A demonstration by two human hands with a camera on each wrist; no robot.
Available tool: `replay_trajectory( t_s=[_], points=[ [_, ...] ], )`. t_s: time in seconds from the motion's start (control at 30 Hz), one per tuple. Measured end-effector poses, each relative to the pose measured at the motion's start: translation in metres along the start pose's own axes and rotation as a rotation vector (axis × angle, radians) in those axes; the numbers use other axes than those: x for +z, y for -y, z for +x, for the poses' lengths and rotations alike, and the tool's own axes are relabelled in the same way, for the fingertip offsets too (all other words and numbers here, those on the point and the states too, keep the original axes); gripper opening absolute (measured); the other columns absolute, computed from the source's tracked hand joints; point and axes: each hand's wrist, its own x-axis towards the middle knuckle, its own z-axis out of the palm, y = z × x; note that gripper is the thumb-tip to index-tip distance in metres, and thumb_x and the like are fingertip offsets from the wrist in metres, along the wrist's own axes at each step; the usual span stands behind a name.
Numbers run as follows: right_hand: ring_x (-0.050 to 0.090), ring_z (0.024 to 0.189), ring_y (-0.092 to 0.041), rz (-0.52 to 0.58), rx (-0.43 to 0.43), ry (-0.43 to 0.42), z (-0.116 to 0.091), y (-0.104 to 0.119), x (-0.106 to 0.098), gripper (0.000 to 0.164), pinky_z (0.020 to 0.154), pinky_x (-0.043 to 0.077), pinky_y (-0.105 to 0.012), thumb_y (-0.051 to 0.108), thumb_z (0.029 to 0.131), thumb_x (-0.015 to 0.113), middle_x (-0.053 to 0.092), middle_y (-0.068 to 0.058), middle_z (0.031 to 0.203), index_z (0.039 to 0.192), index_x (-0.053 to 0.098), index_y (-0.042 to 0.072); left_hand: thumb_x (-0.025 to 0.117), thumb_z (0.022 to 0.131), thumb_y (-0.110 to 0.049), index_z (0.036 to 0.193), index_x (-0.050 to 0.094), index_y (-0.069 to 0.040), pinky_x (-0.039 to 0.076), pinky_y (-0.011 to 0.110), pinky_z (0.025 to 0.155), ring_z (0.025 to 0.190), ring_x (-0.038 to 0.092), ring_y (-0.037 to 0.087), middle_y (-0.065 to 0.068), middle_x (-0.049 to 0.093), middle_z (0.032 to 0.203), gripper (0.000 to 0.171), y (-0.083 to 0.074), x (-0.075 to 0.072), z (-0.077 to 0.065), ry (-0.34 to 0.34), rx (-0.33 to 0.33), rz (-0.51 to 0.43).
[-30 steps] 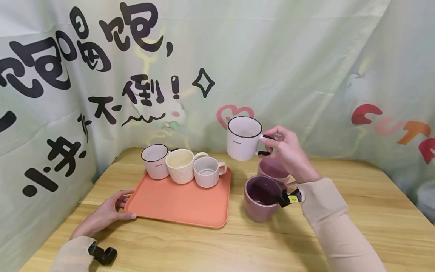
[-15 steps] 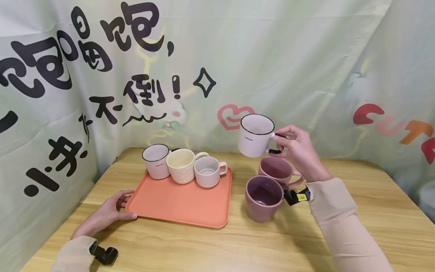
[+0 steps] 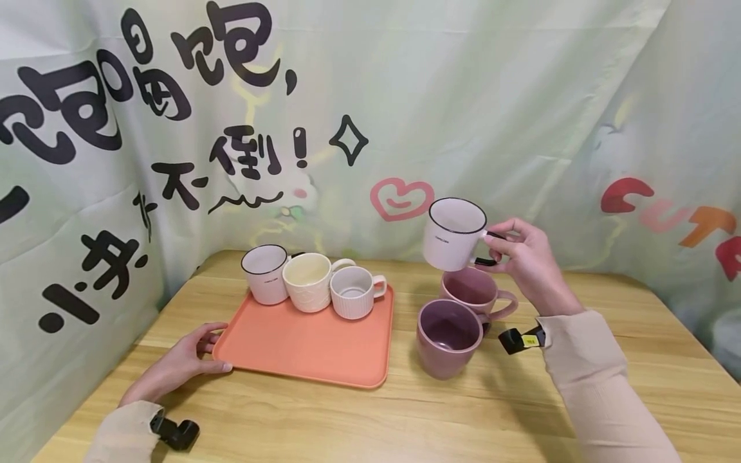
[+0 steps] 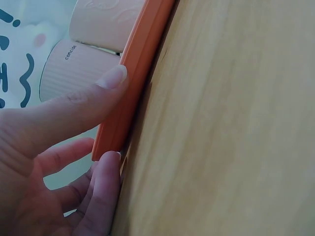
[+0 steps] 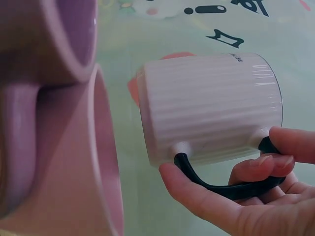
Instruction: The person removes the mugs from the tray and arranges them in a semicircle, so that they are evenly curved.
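My right hand grips a white mug with a black rim by its black handle, holding it upright in the air above and behind two stoneware mugs. The nearer of these is a purple mug; behind it stands a pink mug with its handle to the right. My left hand holds the near left corner of an orange tray, thumb along the front edge and fingers at the left side. Along the tray's back stand a second black-rimmed white mug, a cream mug and a ribbed grey-white cup.
The wooden table ends at a printed cloth backdrop behind and to the left. A black wrist camera on the right sleeve hangs close to the pink mug's handle.
My right hand has carried the white mug to the right and slightly down, from left of the pink mug to over its back rim. The left hand and tray stay put.
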Motion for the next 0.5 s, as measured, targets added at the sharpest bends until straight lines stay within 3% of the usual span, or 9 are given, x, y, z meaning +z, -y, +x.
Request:
replay_trajectory(
  t_s=[0.5],
  points=[
    [0.047,0.066,-0.017,0.023,-0.041,0.009,-0.004,-0.002,-0.023,0.008,0.071,0.059,-0.042,-0.005,0.097,0.063,0.049,-0.005,0.076,0.096,0.062,0.003,0.085,0.082,-0.011,0.143,0.039,0.014,0.048,0.029,0.08,0.1,0.057,0.023,0.013,0.062,0.112,0.081,-0.001,-0.002,0.001,0.014,-0.022,-0.013]
  ],
)
